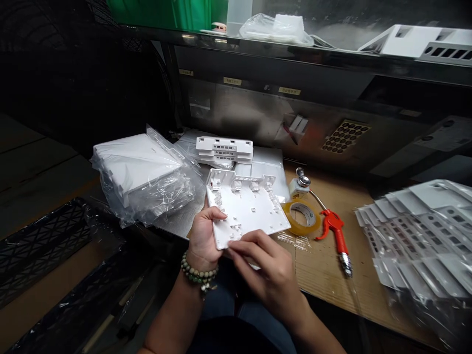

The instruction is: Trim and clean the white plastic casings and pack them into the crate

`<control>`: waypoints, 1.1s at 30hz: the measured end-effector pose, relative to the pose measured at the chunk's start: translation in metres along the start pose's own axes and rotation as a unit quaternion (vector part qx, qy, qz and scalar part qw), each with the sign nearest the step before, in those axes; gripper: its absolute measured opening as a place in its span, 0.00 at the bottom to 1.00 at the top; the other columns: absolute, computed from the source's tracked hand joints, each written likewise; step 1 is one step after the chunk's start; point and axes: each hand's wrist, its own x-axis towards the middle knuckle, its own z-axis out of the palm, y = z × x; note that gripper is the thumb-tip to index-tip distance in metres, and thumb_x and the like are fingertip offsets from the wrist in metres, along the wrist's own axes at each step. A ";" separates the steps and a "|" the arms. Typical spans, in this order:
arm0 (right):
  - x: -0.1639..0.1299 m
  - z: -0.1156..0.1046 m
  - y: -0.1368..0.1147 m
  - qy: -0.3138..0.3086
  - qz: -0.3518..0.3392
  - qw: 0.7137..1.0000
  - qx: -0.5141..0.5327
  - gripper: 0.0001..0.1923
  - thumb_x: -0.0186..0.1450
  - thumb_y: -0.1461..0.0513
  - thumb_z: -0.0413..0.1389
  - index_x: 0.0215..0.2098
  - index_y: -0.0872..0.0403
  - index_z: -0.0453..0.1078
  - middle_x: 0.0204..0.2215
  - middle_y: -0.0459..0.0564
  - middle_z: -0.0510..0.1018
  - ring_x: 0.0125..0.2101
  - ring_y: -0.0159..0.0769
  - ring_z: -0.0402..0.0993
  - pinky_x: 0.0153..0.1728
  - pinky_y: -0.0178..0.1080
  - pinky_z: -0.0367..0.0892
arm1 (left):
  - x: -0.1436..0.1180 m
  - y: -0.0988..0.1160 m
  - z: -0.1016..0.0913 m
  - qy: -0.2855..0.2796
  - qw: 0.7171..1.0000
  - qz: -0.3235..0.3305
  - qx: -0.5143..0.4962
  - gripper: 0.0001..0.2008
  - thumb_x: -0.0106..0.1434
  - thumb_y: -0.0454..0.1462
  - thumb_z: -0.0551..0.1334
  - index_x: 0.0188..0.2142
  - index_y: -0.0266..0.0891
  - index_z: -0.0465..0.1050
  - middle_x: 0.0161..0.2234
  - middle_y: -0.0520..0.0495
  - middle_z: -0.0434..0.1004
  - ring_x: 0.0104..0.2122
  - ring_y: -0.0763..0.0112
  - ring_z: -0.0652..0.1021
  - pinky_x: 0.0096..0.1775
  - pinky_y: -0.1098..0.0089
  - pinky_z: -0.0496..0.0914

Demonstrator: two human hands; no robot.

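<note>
A white plastic housing (pixel 245 209) is held up over my lap, its inner side with small ribs and clips facing me. My left hand (pixel 206 233), with a bead bracelet (pixel 199 270) at the wrist, grips its left edge, thumb on the inner face. At the near edge, my right hand (pixel 269 263) pinches with thumb and index finger; whether anything small is between them is hidden. Behind the housing lie several similar white housings (pixel 224 147) in a stack. A roll of yellow tape (pixel 304 218) sits just right of it.
A red air blow gun (pixel 334 228) and a pump bottle (pixel 300 184) are on the cardboard-covered bench (pixel 317 265). Bagged white parts (pixel 140 167) lie at left. More white housings (pixel 424 236) are stacked in plastic at right. Overhead, a shelf (pixel 332 56) carries a green bin (pixel 162 14).
</note>
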 end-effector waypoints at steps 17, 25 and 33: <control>-0.031 -0.079 0.055 0.178 0.097 0.970 -0.134 0.09 0.70 0.66 0.62 0.45 0.47 0.82 0.38 0.49 0.79 0.37 0.37 0.78 0.40 0.41 0.76 | -0.015 0.038 -0.048 -0.018 0.992 0.112 0.059 0.56 0.43 0.22 0.56 0.73 0.56 0.55 0.60 0.56 0.78 0.64 0.41 0.69 0.61 0.36 0.66; -0.032 -0.075 0.053 0.177 0.070 0.971 -0.143 0.11 0.69 0.69 0.62 0.46 0.48 0.81 0.37 0.49 0.80 0.37 0.36 0.79 0.41 0.38 0.76 | -0.012 0.040 -0.060 -0.068 0.994 0.077 0.044 0.57 0.46 0.23 0.56 0.74 0.59 0.47 0.61 0.57 0.75 0.65 0.41 0.66 0.61 0.36 0.65; -0.036 -0.078 0.071 0.174 0.082 0.971 -0.140 0.09 0.70 0.66 0.61 0.45 0.48 0.82 0.36 0.49 0.81 0.37 0.37 0.80 0.39 0.40 0.77 | -0.013 0.040 -0.065 -0.045 0.995 0.072 0.045 0.61 0.43 0.23 0.56 0.73 0.67 0.40 0.62 0.64 0.72 0.64 0.45 0.67 0.62 0.39 0.65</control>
